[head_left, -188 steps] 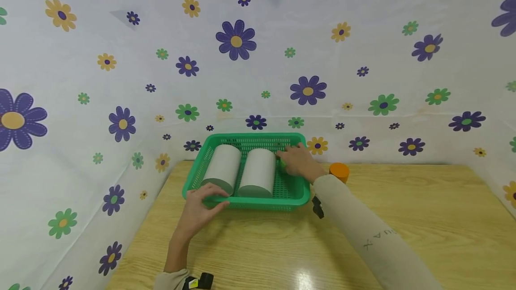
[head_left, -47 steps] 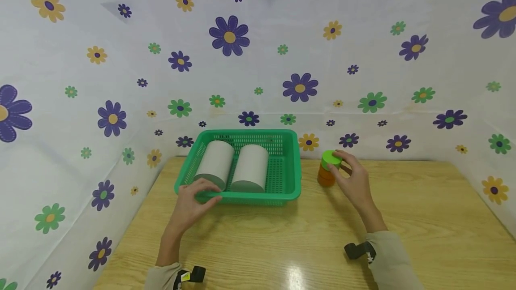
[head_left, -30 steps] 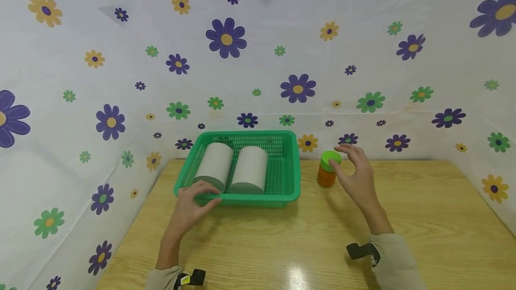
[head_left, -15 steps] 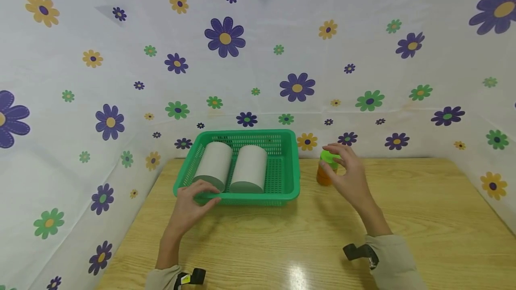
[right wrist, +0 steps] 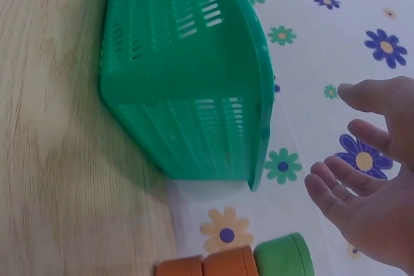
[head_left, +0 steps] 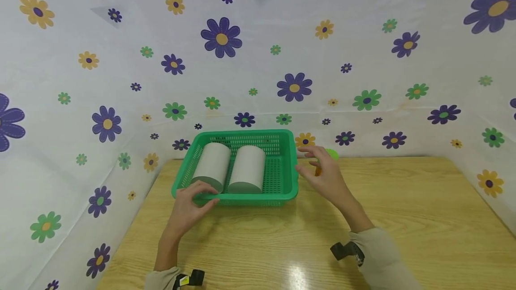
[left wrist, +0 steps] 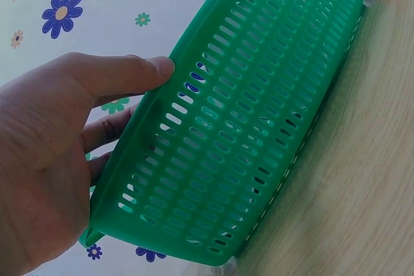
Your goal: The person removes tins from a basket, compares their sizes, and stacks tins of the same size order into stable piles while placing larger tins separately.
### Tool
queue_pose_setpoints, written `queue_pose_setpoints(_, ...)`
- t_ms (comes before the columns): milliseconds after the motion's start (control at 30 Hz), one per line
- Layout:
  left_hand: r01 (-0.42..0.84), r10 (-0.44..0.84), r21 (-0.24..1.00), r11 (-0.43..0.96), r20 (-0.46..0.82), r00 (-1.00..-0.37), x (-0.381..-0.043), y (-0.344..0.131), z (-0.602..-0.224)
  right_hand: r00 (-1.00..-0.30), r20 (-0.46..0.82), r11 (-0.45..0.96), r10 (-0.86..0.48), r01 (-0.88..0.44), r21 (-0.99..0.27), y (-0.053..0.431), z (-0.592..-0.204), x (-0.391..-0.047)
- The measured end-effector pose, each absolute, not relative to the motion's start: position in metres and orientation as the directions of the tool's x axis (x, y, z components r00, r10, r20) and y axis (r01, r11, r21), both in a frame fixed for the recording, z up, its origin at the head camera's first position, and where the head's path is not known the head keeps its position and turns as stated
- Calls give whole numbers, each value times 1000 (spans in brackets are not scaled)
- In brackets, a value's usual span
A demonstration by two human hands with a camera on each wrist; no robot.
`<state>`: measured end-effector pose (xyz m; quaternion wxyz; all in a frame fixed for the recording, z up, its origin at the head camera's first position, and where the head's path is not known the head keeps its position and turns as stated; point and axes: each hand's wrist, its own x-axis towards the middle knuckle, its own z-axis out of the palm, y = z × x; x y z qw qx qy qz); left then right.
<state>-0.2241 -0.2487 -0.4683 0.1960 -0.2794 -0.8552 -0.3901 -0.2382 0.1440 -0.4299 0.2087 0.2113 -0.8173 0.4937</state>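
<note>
My left hand [head_left: 188, 208] holds the front-left rim of a green plastic basket [head_left: 278, 197], thumb outside and fingers behind the rim in the left wrist view. Inside lie two large white cylinders [head_left: 213, 163], [head_left: 247, 167] side by side on their curved sides. Beside the basket's right rim, my right hand [head_left: 328, 182] hangs with thumb and fingers spread and nothing between them. Behind that hand, mostly hidden, stands a stack with a green cylinder [head_left: 333, 153] on top. The right wrist view shows orange cylinders [right wrist: 226, 264] beneath the green one.
The basket sits toward the back of a light wood table [head_left: 258, 240]. A white sheet with printed flowers [head_left: 258, 70] hangs behind and along both sides. The right part of the basket shows its bare slotted floor.
Earlier my right hand reached into the basket for a green piece, which later stood on the orange stack. The hand has since let go and moved left to the basket's rim. My left hand stays.
</note>
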Motion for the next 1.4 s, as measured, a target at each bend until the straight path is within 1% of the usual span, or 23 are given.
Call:
queue_pose_setpoints(200, 624, 331, 563, 541, 540, -774, -225, -250, -468, -859, 475, 423, -189, -508, -750, 126, -427, -246)
queue_pose_setpoints(400, 633, 327, 557, 538, 555, -765, -224, -248, -466, -865, 432, 439, -256, -502, -745, 109, -421, -253)
queue_pose_setpoints(700, 645, 327, 553, 527, 569, -755, -224, -244, -466, -870, 383, 460, -311, -490, -740, 93, -420, -269)
queue_pose_setpoints(1000, 632, 324, 557, 539, 555, -766, -223, -247, -465, -889, 294, 488, -351, -442, -752, 76, -416, -285)
queue_pose_setpoints(1133, 643, 322, 554, 529, 570, -756, -223, -248, -465, -891, 258, 504, -373, -428, -750, 69, -414, -292)
queue_pose_setpoints(1400, 655, 320, 547, 521, 586, -744, -224, -247, -466, -921, 141, 546, -364, -334, -769, 59, -412, -303)
